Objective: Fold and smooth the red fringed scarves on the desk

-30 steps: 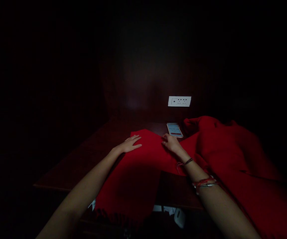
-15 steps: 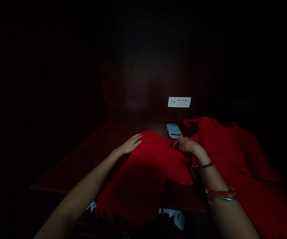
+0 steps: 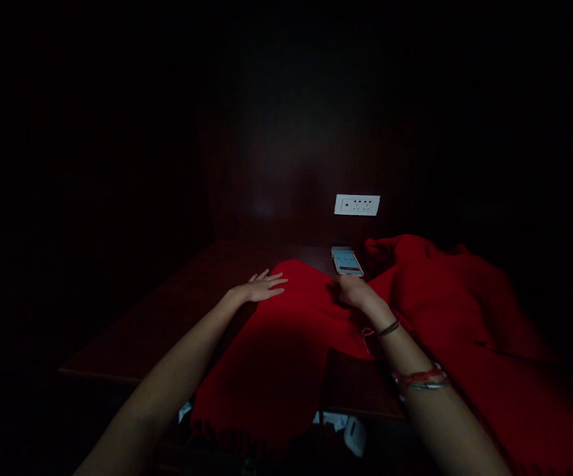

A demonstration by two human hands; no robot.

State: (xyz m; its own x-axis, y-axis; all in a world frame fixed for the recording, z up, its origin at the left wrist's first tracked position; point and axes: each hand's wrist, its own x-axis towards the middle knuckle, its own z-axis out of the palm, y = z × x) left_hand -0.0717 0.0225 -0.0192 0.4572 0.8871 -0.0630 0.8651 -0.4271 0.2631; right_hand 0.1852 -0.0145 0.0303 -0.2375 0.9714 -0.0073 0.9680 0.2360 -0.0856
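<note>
A red scarf (image 3: 271, 357) with a dark-looking fringe lies across the table, and its fringed end hangs over the front edge. My left hand (image 3: 265, 288) rests flat on the scarf's far left part, fingers spread, a ring on one finger. At the scarf's far edge, just in front of a phone (image 3: 349, 262), my right hand (image 3: 354, 291) is closed with curled fingers on the cloth. The fingertips are mostly hidden by shadow. To the right, the scarf runs on into a large rumpled heap of the same red cloth (image 3: 445, 291).
The dark wooden table (image 3: 152, 317) meets a dark back wall with a white socket plate (image 3: 356, 205). Below the table's front edge are a rounded white object (image 3: 354, 436) and some pale papers (image 3: 333, 421). The surroundings are very dark.
My right hand moved right along the scarf, then partway back left, and the cloth shifted with it. My left hand stayed on the scarf, its fingers spreading again.
</note>
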